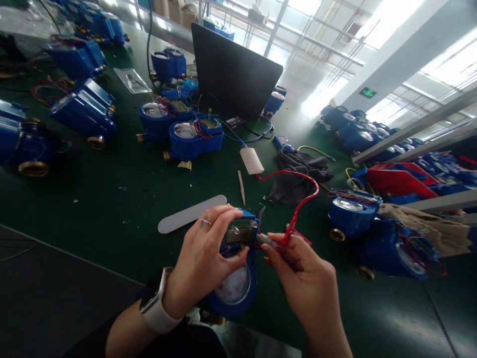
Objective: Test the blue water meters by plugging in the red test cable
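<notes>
A blue water meter (249, 293) with a round glass dial stands before me at the bench's near edge. My left hand (208, 248) is wrapped round its upper part, thumb and fingers either side of a small display module (241, 231). My right hand (303, 268) pinches a grey connector (269, 240) at the end of a red cable (311, 194), its tip against or close to the module's right side. Fingers hide the exact contact. The red cable runs up to a white adapter box (252, 160) on the bench.
Several blue meters (196, 134) stand beyond my hands, others at left and right (352, 214). A black screen (234, 69) rises at the back. A grey strip (192, 214), a wooden stick (241, 188) and a dark cloth (300, 174) lie nearby. Metal rails (421, 134) border the right.
</notes>
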{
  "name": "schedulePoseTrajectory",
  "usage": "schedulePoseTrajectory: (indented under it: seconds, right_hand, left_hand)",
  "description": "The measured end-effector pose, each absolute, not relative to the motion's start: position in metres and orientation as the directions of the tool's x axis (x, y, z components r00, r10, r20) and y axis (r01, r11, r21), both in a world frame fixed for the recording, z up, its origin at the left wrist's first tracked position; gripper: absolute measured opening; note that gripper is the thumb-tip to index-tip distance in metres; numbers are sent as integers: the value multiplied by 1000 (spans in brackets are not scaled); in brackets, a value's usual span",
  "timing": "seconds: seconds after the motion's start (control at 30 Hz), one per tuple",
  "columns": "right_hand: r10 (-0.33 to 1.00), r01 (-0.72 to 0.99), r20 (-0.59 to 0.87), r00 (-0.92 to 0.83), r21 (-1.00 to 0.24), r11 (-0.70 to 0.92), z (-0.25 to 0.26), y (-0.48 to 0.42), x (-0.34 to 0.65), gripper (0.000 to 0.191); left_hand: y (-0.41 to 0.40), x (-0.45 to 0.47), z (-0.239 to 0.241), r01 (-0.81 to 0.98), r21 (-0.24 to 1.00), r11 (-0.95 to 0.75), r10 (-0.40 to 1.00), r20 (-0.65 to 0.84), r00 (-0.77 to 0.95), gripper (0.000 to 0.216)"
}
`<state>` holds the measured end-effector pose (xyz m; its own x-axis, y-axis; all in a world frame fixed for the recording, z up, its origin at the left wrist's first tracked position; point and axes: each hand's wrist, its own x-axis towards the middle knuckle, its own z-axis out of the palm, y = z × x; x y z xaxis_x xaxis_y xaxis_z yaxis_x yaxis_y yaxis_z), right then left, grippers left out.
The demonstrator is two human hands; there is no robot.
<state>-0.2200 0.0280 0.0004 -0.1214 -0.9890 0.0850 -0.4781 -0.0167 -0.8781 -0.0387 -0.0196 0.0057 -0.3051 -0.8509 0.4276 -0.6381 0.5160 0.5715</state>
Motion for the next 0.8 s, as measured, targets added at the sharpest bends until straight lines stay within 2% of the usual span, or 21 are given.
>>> schedulePoseTrajectory:
  seconds: [0.27,0.53,0.8]
  right_hand:
    - [-994,-608,102,-48,-792,-52,9,24,-224,13]
    - [-978,-711,205,28,-684,-163,25,19,-216,9]
    - [-972,-717,232,31,-673,-184,28,17,-214,10]
  left_hand:
    - [-20,-41,7,-626,583,518,-851,426,-307,46]
    - [-20,-41,6,-628,580,519,-850,426,-308,46]
    - [-20,-40,6,-630,584,512,-855,417,-308,46]
